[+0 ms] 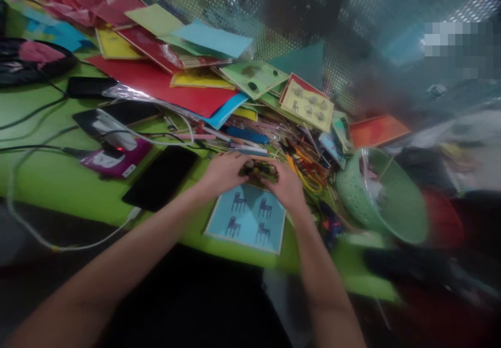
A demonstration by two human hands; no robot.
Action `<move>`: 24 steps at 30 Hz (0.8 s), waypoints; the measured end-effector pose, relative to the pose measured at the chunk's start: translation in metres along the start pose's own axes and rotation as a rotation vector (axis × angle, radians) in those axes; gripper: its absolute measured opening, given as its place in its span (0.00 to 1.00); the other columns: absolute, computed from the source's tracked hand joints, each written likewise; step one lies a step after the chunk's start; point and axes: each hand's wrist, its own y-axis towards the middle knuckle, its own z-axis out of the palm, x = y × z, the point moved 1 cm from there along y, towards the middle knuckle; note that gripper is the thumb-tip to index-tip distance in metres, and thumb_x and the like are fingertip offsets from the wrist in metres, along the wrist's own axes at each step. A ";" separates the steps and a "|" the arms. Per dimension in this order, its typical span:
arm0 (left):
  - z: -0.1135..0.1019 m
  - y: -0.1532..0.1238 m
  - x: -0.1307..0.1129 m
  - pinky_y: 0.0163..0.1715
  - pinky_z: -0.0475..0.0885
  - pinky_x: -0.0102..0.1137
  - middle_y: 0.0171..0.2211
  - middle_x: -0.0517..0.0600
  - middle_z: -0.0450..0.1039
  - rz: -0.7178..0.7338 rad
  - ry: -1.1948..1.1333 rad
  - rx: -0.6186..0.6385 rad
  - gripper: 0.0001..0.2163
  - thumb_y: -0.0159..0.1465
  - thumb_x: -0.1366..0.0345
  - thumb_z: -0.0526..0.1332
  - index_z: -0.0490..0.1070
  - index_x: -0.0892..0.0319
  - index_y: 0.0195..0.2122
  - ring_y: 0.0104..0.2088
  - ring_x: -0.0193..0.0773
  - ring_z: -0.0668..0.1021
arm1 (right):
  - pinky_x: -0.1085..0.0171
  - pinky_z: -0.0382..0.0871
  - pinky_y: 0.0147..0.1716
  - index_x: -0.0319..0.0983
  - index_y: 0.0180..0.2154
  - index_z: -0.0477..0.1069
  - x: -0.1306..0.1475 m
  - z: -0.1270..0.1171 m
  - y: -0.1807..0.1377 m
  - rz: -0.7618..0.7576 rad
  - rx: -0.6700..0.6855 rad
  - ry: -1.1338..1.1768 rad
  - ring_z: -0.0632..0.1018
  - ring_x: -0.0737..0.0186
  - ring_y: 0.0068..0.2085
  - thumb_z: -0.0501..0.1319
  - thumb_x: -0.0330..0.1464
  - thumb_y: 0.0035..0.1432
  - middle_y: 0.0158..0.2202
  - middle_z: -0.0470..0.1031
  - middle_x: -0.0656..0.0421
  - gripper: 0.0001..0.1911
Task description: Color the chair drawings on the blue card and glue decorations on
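Observation:
My left hand (228,172) and my right hand (287,183) meet over the green table, fingers curled toward each other. Between them is a small, dark, mottled thing (258,170) with a thin pale edge along its top; blur and my fingers hide what it is. Just below my hands lies a blue card (247,220) bearing several dark chair pictures and a thin pale border. Its top edge is partly behind my hands. Left of my left forearm rests a black phone (162,178) with a white cable plugged in.
Behind my hands lie pens, sticks and orange-handled scissors (305,168) in a jumble. Farther back is a pile of coloured sheets, with a yellow picture card (307,103). A green basket (348,183) stands right. A purple power strip (113,160) with cables sits left.

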 end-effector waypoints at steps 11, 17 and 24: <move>-0.012 -0.001 0.003 0.52 0.71 0.42 0.46 0.55 0.81 -0.009 -0.067 -0.017 0.10 0.63 0.62 0.65 0.77 0.58 0.44 0.50 0.52 0.80 | 0.54 0.75 0.45 0.41 0.51 0.76 -0.004 -0.009 0.000 -0.017 -0.069 0.093 0.80 0.51 0.44 0.68 0.36 0.60 0.47 0.80 0.52 0.18; -0.020 -0.011 0.007 0.45 0.71 0.40 0.39 0.52 0.79 0.082 -0.055 0.132 0.05 0.61 0.60 0.66 0.77 0.55 0.35 0.46 0.51 0.79 | 0.60 0.73 0.38 0.41 0.45 0.79 -0.013 -0.024 -0.004 0.015 -0.144 0.146 0.75 0.61 0.31 0.65 0.36 0.62 0.41 0.79 0.56 0.11; -0.016 -0.013 0.012 0.45 0.69 0.41 0.39 0.51 0.80 0.056 0.030 0.132 0.04 0.62 0.66 0.60 0.75 0.54 0.34 0.45 0.50 0.80 | 0.61 0.73 0.38 0.40 0.41 0.80 -0.025 -0.041 -0.008 0.036 -0.310 0.190 0.77 0.60 0.34 0.63 0.35 0.63 0.40 0.81 0.55 0.09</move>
